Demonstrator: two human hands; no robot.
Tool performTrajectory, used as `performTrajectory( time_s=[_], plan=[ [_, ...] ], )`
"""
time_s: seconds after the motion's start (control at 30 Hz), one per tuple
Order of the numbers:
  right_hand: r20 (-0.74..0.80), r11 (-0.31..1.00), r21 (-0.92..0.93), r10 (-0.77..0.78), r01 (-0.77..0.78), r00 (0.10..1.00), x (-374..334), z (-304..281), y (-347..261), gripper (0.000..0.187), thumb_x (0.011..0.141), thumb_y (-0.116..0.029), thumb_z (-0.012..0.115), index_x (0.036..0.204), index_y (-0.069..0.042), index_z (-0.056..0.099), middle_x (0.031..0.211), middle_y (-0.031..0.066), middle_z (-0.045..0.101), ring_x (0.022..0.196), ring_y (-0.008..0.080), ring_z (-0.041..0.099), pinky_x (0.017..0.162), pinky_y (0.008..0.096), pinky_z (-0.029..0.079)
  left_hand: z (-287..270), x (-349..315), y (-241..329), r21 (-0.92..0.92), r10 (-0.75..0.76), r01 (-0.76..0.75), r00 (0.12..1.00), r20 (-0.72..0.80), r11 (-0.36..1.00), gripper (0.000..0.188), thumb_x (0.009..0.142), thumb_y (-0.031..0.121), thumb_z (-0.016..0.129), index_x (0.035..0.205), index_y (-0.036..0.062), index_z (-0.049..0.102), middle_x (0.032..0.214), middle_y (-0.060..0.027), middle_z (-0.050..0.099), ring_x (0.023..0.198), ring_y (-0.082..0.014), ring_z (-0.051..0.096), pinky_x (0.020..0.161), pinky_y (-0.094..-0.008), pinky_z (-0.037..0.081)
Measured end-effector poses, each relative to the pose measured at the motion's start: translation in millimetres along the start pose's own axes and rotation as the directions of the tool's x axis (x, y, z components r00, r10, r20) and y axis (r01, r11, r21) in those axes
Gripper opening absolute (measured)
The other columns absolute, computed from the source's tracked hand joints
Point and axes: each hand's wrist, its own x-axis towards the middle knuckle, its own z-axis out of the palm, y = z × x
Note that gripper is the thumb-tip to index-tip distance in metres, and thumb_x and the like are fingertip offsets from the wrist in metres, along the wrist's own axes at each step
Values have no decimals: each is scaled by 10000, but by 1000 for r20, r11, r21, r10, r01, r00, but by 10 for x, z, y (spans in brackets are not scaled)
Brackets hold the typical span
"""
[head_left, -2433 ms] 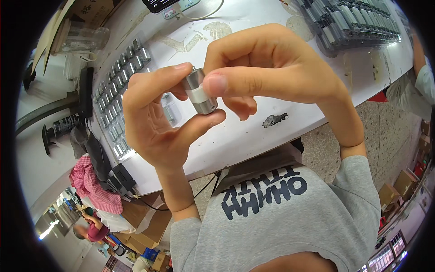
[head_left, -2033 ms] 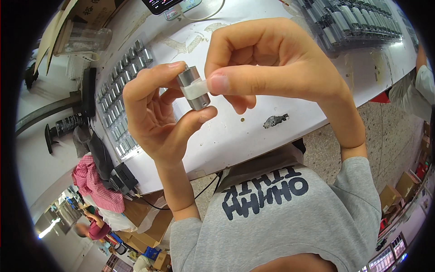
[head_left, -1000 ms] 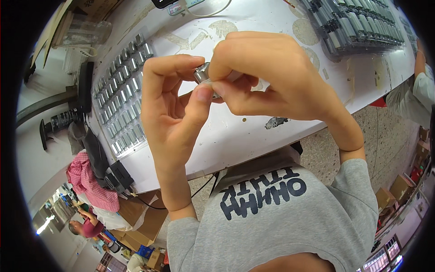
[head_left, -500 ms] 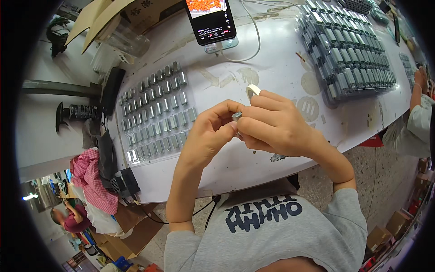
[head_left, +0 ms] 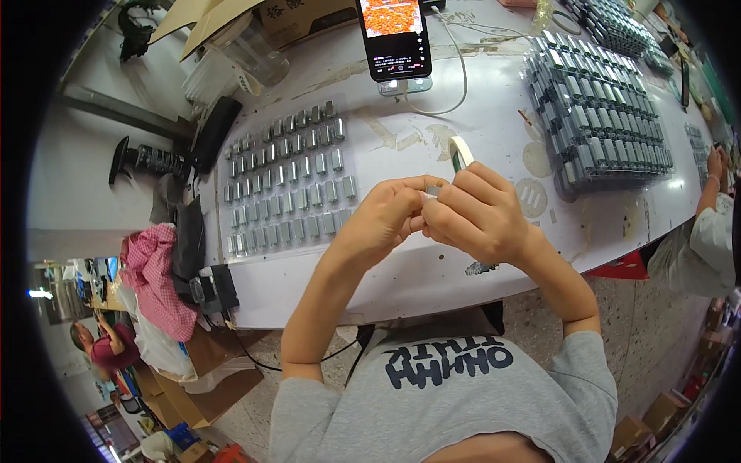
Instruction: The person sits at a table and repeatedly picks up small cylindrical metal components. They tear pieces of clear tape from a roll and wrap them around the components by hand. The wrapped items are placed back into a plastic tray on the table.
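Note:
My left hand (head_left: 390, 218) and my right hand (head_left: 480, 217) meet above the front of the white table, fingers bent and fingertips almost touching. Pinched between them is a small shiny metal piece (head_left: 434, 190), mostly hidden by the fingers. A whitish bit, perhaps tape, shows at the left fingertips. A cream roll of tape (head_left: 460, 153) stands on edge against the back of my right fingers; whether they hold it I cannot tell. To the left, similar metal blocks (head_left: 304, 198) fill rows of a clear plastic tray.
Stacked trays of metal pieces (head_left: 598, 116) stand at the right. A lit phone (head_left: 395, 46) leans at the back, its white cable (head_left: 463, 81) looping on the table (head_left: 386, 285). Far right, a co-worker's arm (head_left: 712, 181) reaches in. A checked pink cloth (head_left: 154, 270) hangs at the left.
The whole view has shifted, so table things appear further right. My fingers have closed more over the metal piece, and a whitish bit now shows at the left fingertips.

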Motion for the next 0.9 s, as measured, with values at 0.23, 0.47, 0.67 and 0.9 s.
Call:
performTrajectory(
  time_s=[0.23, 0.47, 0.67, 0.9],
  plan=[
    [-172, 935, 245, 303, -257, 937, 52, -210, 56, 139, 713, 35, 617, 764, -34, 508, 638, 27, 485, 535, 154, 449, 485, 275, 366, -222, 174, 462, 408, 118, -74, 989, -84, 910, 223, 803, 2, 467, 998, -2, 577, 786, -19, 509, 654, -93, 476, 607, -185, 396],
    [-229, 763, 359, 631, -538, 741, 66, -212, 124, 70, 837, -36, 556, 781, -9, 524, 616, 15, 516, 520, 58, 459, 471, 205, 355, -462, 832, 830, 960, 615, -151, 788, -26, 234, 238, 891, 234, 465, 999, 55, 577, 801, -56, 607, 726, -149, 561, 638, -282, 432],
    [-173, 710, 434, 669, -554, 723, 41, -215, 138, 89, 853, -60, 543, 784, -7, 527, 601, -2, 510, 527, 39, 457, 473, 187, 348, -559, 1173, 730, 983, 721, -127, 669, 181, -129, 184, 878, 220, 513, 942, 55, 564, 812, -121, 637, 737, -277, 607, 643, -370, 455],
    [-122, 683, 444, 687, -580, 716, 59, -228, 124, 81, 852, -54, 541, 793, -1, 529, 624, 5, 515, 543, 44, 454, 487, 192, 353, -448, 1171, 904, 976, 876, -169, 438, 200, -138, 129, 878, 180, 527, 927, 66, 561, 697, -123, 628, 616, -291, 605, 523, -349, 449]
  ],
)
